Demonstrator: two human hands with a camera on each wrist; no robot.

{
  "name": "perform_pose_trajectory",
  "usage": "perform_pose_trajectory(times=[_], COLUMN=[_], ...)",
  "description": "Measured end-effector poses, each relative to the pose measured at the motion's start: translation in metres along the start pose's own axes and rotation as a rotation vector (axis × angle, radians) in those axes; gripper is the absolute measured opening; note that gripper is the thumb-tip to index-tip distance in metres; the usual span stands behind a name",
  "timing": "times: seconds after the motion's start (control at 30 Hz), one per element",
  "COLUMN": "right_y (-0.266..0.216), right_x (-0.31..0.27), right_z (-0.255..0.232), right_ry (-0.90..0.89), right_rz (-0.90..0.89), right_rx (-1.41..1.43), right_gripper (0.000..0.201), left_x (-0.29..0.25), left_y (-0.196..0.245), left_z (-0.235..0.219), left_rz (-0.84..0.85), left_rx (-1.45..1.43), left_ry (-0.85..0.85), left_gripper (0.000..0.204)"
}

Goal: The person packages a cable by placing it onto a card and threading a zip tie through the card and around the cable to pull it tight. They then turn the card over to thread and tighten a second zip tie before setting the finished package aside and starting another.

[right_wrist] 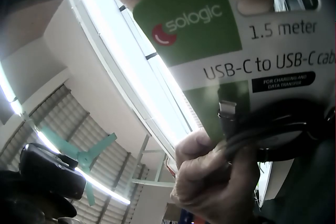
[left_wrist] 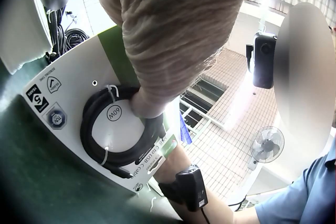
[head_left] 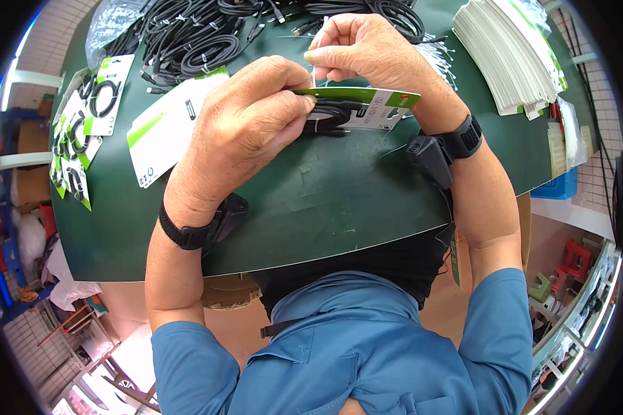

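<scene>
My left hand [head_left: 253, 114] grips a printed green-and-white USB-C cable card [head_left: 381, 111] by its edge, the thumb pressed on a coiled black cable [head_left: 331, 116]. In the left wrist view, white twist ties [left_wrist: 106, 155] bind the coil [left_wrist: 88, 124] to the card's front. My right hand [head_left: 363, 52] is behind the card's upper edge, with thumb and fingertips pinching a thin white tie [head_left: 314, 77]. In the right wrist view, the card [right_wrist: 273, 50] reads "1.5 meter" and a metal plug [right_wrist: 227, 109] sticks up beside the left hand's fingers [right_wrist: 210, 182].
Piles of coiled black cables [head_left: 187, 41] lie at the back of the green table [head_left: 311, 207]. Finished cable cards [head_left: 76, 131] and blank-looking cards [head_left: 163, 128] are on the left. A tall stack of cards [head_left: 502, 52] stands back right, near loose white ties [head_left: 437, 59].
</scene>
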State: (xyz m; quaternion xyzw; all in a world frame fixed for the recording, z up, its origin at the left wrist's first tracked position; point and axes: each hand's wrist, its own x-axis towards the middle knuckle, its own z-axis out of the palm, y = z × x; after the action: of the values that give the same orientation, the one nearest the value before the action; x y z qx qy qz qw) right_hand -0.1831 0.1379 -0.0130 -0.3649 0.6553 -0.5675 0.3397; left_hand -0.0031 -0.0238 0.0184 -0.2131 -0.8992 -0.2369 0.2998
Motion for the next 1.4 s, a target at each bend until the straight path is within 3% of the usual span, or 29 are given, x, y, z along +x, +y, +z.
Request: perform_pose_trajectory(times=[0.5,0.63,0.87,1.03,1.13,1.17,1.27,1.4], right_y=[-0.01,-0.015,-0.018,-0.02,-0.024,-0.023,-0.013,-0.015], right_x=[-0.005,-0.007,-0.008,-0.01,-0.013,-0.012,-0.009,-0.009], right_z=[0.004,0.004,-0.006,-0.005,-0.001,-0.001,-0.003,-0.008], right_ry=[-0.023,-0.2,-0.281,-0.324,-0.345,-0.344,-0.304,-0.333], right_rz=[0.015,-0.001,0.13,0.191,0.099,0.098,0.145,0.183], right_rx=[0.054,0.04,0.486,0.432,0.023,0.022,0.286,0.35], right_gripper=[0.012,0.019,0.011,0.014,0.017,0.017,0.018,0.017], left_x=[0.0,0.0,0.0,0.0,0.001,0.002,0.003,0.001], left_y=[0.0,0.0,0.001,0.001,0.001,0.001,0.002,0.0], left_z=[-0.001,-0.001,0.001,0.001,0.0,0.0,0.0,0.004], left_rz=[0.012,0.017,0.008,0.02,0.085,0.086,0.087,0.087], left_rx=[0.001,0.013,-0.002,0.015,0.1,0.1,0.105,0.063], left_ry=[-0.004,-0.005,0.015,0.02,0.012,0.013,0.022,0.06], left_gripper=[0.024,0.024,0.024,0.024,0.022,0.022,0.021,0.02])
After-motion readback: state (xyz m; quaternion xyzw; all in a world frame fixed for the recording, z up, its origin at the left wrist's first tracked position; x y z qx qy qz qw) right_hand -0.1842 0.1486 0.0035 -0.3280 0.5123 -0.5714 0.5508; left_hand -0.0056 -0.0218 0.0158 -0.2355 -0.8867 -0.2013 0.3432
